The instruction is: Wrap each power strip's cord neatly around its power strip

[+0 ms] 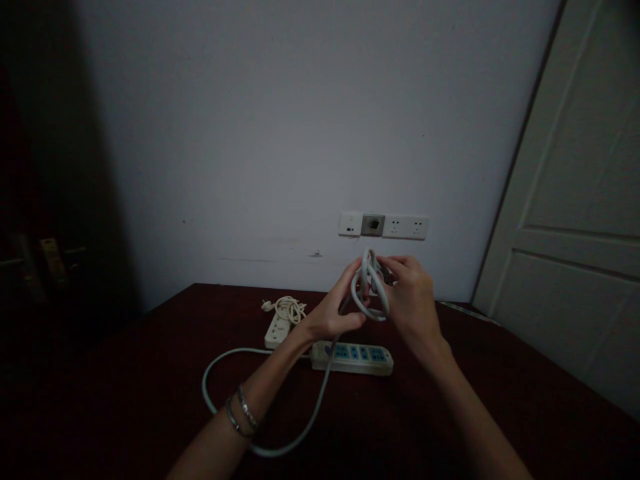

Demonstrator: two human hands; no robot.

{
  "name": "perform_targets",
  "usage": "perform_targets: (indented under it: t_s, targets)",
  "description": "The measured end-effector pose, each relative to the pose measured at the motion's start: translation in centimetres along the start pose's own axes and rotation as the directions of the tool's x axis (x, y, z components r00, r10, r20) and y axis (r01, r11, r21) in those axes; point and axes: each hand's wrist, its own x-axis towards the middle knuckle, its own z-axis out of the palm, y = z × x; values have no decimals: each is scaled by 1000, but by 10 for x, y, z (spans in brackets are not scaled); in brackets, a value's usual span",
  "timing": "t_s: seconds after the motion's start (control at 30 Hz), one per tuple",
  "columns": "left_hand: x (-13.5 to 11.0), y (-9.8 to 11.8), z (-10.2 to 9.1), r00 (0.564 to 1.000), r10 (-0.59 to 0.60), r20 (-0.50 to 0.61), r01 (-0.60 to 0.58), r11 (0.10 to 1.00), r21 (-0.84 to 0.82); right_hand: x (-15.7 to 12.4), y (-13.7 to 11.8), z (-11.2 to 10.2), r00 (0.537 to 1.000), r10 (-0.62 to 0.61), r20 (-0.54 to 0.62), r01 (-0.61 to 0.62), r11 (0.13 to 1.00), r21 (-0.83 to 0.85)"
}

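Note:
Both hands hold a coiled white power cord (pixel 371 283) up in front of the wall, above the table. My left hand (pixel 337 310) closes around the coil from the left, its thumb under the loops. From the right, my right hand (pixel 413 293) grips the same coil, with its fingertips partly hidden behind the loops. The cord's loose length hangs down, sweeps left across the table and runs to a white power strip with blue sockets (pixel 353 358), which lies flat below the hands. The cord's plug end cannot be made out.
Behind my left forearm lies a second white power strip (pixel 277 331), its bundled cord (pixel 291 309) on top. Both rest on a dark red table (pixel 165 353) against the wall. Wall sockets (pixel 405 227) sit behind the hands. A pale panelled door (pixel 575 220) stands at the right.

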Motion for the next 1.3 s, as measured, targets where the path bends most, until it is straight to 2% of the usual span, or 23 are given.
perform_targets:
  t_s: [0.23, 0.37, 0.5, 0.6, 0.7, 0.8, 0.93, 1.17, 1.3]
  targets:
    - [-2, 6, 17, 1000, 9, 29, -7, 998, -69, -1, -8, -11, 989, -30, 148, 36, 999, -38]
    - [-1, 6, 22, 999, -9, 44, 11, 999, -33, -1, -8, -15, 988, -14, 155, 29, 995, -97]
    - [3, -3, 28, 994, 3, -105, 0, 1000, 23, -1, -7, -13, 991, -28, 134, 42, 994, -100]
    - [5, -9, 28, 964, 46, -263, -29, 997, 71, -1, -7, -9, 998, -35, 61, 36, 999, -21]
    - [7, -10, 25, 900, 64, -431, -53, 998, 38, 2, -6, -4, 1000, 5, 18, -8, 981, 191]
    - [10, -7, 19, 858, 16, -513, -65, 995, -76, 6, -4, -2, 995, 89, 53, -103, 893, 438]
    - [11, -1, 11, 895, -47, -443, -78, 963, -259, 7, -6, -3, 976, 189, 108, -216, 775, 593]
    - [9, 12, -5, 922, -123, -368, -77, 871, -485, 7, -9, -3, 970, 243, 17, -197, 742, 641]
    - [12, 12, -12, 934, -99, -343, -94, 859, -503, 9, 2, 3, 958, 285, 30, -228, 691, 686]
